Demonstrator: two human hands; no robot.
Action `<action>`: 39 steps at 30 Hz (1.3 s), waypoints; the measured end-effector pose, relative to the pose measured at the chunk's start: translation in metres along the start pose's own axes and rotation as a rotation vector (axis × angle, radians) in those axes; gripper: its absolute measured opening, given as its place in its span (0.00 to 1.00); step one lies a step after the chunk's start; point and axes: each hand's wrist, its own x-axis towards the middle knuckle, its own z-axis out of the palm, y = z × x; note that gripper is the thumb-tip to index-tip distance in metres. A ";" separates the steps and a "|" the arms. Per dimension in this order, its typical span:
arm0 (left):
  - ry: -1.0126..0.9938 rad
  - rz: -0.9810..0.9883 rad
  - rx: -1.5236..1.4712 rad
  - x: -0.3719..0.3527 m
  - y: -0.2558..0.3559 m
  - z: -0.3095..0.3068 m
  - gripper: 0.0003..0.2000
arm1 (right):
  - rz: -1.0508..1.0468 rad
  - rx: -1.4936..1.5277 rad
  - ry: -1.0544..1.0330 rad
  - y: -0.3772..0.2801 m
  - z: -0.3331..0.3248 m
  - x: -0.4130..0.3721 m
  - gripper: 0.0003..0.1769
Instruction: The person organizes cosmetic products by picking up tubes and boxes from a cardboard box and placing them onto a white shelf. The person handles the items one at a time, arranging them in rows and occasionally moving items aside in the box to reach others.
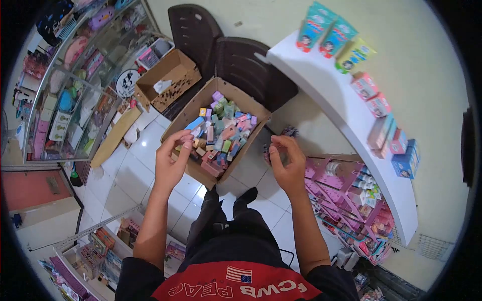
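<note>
My left hand is raised over the left edge of a cardboard box, its fingers loosely curved and the thumb just apart from the fingertips. Across from it, my right hand hovers right of the box, fingers bent round an open gap towards the thumb. Neither hand shows a thing in its grasp. The box stands on the floor before my feet, filled with a jumble of small coloured cartons, pink, green, blue and purple.
A white shelf on the right carries teal tubes, pink boxes and a blue box. Below is a pink rack. Behind are brown chairs and another cardboard box. Left stands a glass display case.
</note>
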 end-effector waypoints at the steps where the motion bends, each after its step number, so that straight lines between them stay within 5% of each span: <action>1: 0.001 -0.021 0.001 0.001 -0.010 -0.007 0.13 | 0.011 -0.001 -0.026 0.006 0.013 0.000 0.13; 12: 0.003 -0.211 0.014 0.027 -0.144 -0.034 0.13 | 0.219 -0.090 -0.300 0.126 0.165 0.004 0.12; 21: -0.011 -0.232 -0.093 0.030 -0.199 -0.044 0.12 | -0.197 -0.516 -0.806 0.225 0.302 0.013 0.11; 22: 0.003 -0.241 -0.112 0.030 -0.203 -0.046 0.12 | -0.227 -0.633 -0.948 0.233 0.311 0.011 0.13; 25: 0.002 -0.264 -0.117 0.031 -0.210 -0.049 0.12 | -0.447 -0.806 -0.932 0.261 0.334 0.002 0.15; 31: 0.020 -0.275 -0.132 0.035 -0.218 -0.045 0.12 | -0.277 -1.017 -1.003 0.284 0.359 0.004 0.16; 39: -0.009 -0.263 -0.096 0.035 -0.225 -0.023 0.12 | -0.307 -1.314 -1.123 0.299 0.368 -0.006 0.22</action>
